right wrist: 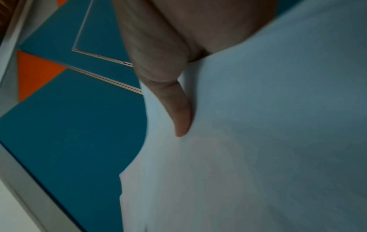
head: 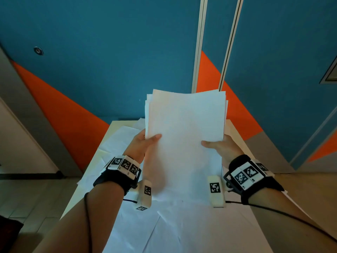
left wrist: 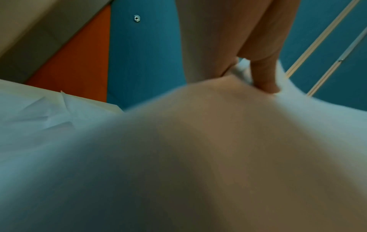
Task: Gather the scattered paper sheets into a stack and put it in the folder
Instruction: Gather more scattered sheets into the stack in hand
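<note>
Table (head: 237,132) under my grip w/ loose sheets (head: 116,141) spread below & left of it. Paper stack (head: 184,143) upright btwn my hands: left hand (head: 141,145) pinches its left edge, right hand (head: 221,146) its right, thumbs in front

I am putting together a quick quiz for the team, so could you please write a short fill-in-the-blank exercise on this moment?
1. The stack of paper is held by ____ hands, the left hand and the right hand.
2. Each thumb lies on the ____ face of the stack.
3. More loose sheets still lie on the ____.
4. The wall behind is painted blue and ____.

Missing words: both; near; table; orange
</note>
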